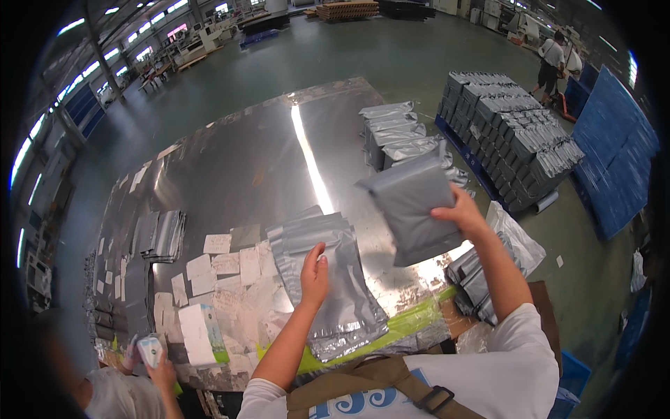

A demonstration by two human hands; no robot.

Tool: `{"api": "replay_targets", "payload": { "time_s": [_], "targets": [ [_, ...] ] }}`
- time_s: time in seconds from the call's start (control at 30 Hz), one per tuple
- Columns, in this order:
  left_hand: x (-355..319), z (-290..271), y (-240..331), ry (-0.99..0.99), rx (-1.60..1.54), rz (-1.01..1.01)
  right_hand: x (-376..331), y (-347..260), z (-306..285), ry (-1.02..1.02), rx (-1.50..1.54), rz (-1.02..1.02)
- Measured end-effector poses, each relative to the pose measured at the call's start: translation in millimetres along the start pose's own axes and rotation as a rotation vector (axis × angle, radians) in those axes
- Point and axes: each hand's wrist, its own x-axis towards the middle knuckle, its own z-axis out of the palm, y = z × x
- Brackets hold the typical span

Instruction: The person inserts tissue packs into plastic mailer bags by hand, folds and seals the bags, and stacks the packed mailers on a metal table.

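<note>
My right hand grips a filled grey plastic mailer bag by its right edge, thumb on top. The bag is raised over the right side of the metal table and tilted. My left hand hovers over or rests on a stack of flat grey plastic bags in front of me; its fingers stretch away from me, and nothing shows in it. Behind the held bag, several filled grey bags stand in a row at the table's right edge.
A pallet of stacked grey parcels stands beyond the table, near a blue board. More bags lie by my right arm. White paper labels cover the near left. At lower left a co-worker's hand holds a white item.
</note>
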Motion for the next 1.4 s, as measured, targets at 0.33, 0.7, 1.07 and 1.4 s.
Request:
{"api": "replay_targets", "payload": {
  "time_s": [0.33, 0.7, 1.07, 1.4],
  "targets": [
    [233.5, 130.4, -19.1, -0.116, -0.326, -0.426, 142.6, 54.1, -201.6, 0.859, -1.011, 0.064],
    [338.3, 251.8, -83.1, -0.157, -0.259, -0.229, 236.8, 146.4, -180.8, 0.519, -1.053, 0.172],
    [228.3, 152.5, -107.3, -0.145, 0.700, 0.112, 298.6, 52.4, -214.1, 0.294, -1.049, -0.499],
    [204.4, 149.4, -110.2, -0.269, 0.825, 0.146, 497.7, 35.7, -86.4, -0.255, -1.263, -0.610]
  ]
}}
